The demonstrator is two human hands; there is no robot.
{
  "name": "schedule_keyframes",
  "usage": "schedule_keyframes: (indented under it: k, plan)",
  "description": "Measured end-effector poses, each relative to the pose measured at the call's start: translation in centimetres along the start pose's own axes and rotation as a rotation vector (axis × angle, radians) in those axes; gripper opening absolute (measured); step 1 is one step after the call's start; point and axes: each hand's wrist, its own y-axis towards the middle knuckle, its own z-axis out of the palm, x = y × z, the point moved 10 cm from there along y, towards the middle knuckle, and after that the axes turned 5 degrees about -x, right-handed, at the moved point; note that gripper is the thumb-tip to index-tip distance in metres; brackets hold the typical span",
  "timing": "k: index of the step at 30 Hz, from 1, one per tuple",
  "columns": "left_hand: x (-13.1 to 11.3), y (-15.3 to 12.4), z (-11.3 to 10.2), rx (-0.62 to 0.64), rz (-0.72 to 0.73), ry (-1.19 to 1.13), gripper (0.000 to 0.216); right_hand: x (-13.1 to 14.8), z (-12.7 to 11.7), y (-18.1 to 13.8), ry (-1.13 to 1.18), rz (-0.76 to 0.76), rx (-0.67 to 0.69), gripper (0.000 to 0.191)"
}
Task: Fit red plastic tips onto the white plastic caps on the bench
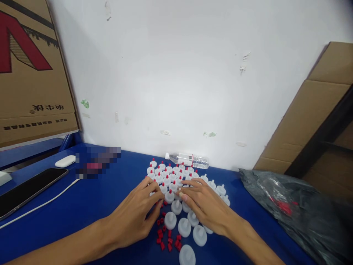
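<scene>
Fingers of the left hand (139, 210) are curled close, and whether anything is pinched cannot be told; those of the right hand (208, 203) are spread over white round pieces (170, 221), lower middle of the frame, any grip hidden. Loose red caps (169, 233) could be scattered if bumped by the left hand.

The tally on a blue tabletop (124, 173), as I count it with noon toward the wall: roughly twenty white pieces with red tips (170, 198) near 6 o'clock, some partly hidden by others; at least eleven bare-tipped white pieces (184, 228), between 4 and 6; about fifteen loose red caps (162, 246) at 6, their overlaps blurring the figure. Also seen: one clear bottle (187, 159) at 6, one phone (30, 190) at 8, one dark plastic bag (286, 232) at 4.
</scene>
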Motion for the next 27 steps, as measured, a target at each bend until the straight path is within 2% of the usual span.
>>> schedule_keyframes:
  k: [7, 14, 16, 21, 23, 27]
  plan:
    - [0.3, 0.0, -0.3, -0.044, -0.001, 0.005, 0.020, 0.5, -1.2, 0.0, -0.025, 0.014, -0.062, 0.035]
    - [0.5, -0.1, -0.8, -0.079, 0.009, 0.022, 0.020, 2.4, 0.7, 0.0, -0.030, -0.037, 0.007, 0.037]
    - [0.4, -0.1, -0.9, -0.075, 0.019, 0.004, 0.022, 2.9, 0.3, 0.2, -0.030, -0.079, -0.057, 0.030]
    - [0.0, 0.0, -1.1, -0.081, 0.011, -0.040, 0.017, 5.1, -2.0, -0.3, -0.056, -0.246, -0.361, 0.015]
    - [-0.1, -0.2, -1.0, -0.084, 0.008, -0.043, 0.011, 5.9, -2.0, -0.5, -0.084, -0.297, -0.400, 0.011]
    - [-0.6, -0.4, -0.5, -0.059, 0.059, -0.060, 0.004, 7.2, -1.3, -0.9, -0.098, -0.399, -0.399, 0.021]
